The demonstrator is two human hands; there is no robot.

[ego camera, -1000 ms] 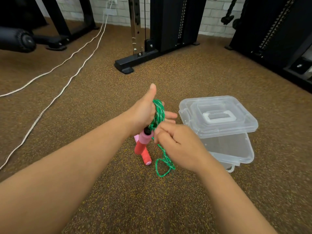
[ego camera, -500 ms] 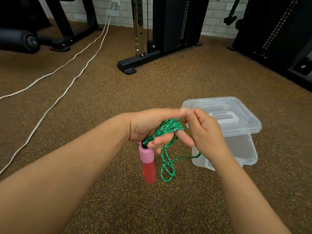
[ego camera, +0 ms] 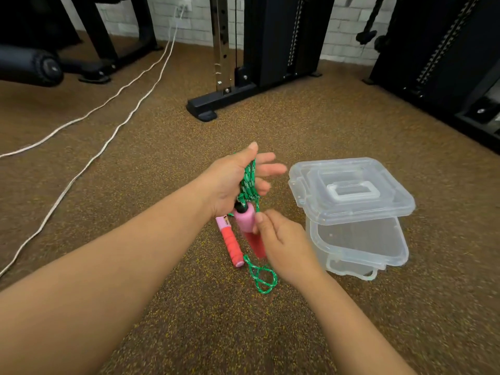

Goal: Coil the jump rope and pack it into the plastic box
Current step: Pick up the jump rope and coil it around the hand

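Note:
My left hand [ego camera: 232, 180] holds green rope coils [ego camera: 249, 185] wound around its palm, fingers spread. A pink and red jump rope handle [ego camera: 244, 217] hangs just below that hand. My right hand [ego camera: 284, 244] is under it, fingers closed on the rope strand beside that handle. The second pink and red handle [ego camera: 231, 244] lies on the floor, with a loose green rope loop [ego camera: 263, 277] trailing from it. The clear plastic box [ego camera: 359, 247] stands to the right, its lid [ego camera: 351, 188] resting askew on top and leaving the near part uncovered.
Brown speckled carpet [ego camera: 243, 334] covers the floor. Two white cables [ego camera: 108, 123] run across the left side to a wall socket. The black base of a gym machine [ego camera: 205, 109] stands ahead, more black equipment [ego camera: 446, 63] at right and a padded roller [ego camera: 29, 66] at left.
My left hand turned upright and opened its fingers. My right hand came down from the coil top to below the hanging handle, carrying the strand. Less loose rope lies on the floor.

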